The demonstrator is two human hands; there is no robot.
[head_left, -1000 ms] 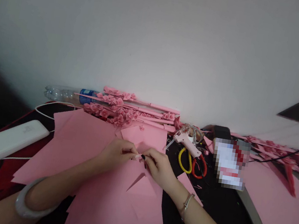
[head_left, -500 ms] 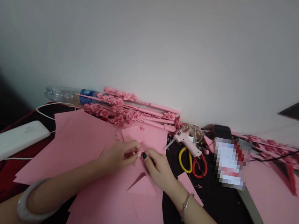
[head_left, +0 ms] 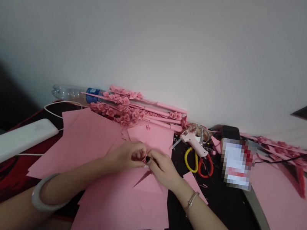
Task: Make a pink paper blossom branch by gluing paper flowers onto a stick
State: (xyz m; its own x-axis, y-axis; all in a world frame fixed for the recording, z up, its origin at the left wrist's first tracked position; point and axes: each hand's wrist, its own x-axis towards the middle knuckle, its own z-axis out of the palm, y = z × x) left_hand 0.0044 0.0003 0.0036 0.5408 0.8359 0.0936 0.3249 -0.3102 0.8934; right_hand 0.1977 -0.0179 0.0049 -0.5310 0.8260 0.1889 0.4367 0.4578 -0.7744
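My left hand (head_left: 126, 156) and my right hand (head_left: 162, 167) meet over the pink paper sheets (head_left: 122, 199) in the middle of the table. Both pinch a small piece of pink paper (head_left: 144, 156) between their fingertips, fingers curled round it. A grey bangle (head_left: 43, 200) sits on my left wrist and a thin bracelet (head_left: 190, 203) on my right. A cut triangular flap (head_left: 148, 182) lies in the sheet just below my right hand.
Pink paper flower stems (head_left: 139, 111) and a plastic bottle (head_left: 72, 93) lie by the wall. A pink glue gun (head_left: 194, 141) and scissors (head_left: 198, 162) lie to the right. A white power bank (head_left: 6, 144) with cable lies left. More pink sheets (head_left: 287, 206) cover the right side.
The view has shifted slightly, so things sit a little higher and to the right. My fingers have curled tighter round the small pink piece, working it between both hands.
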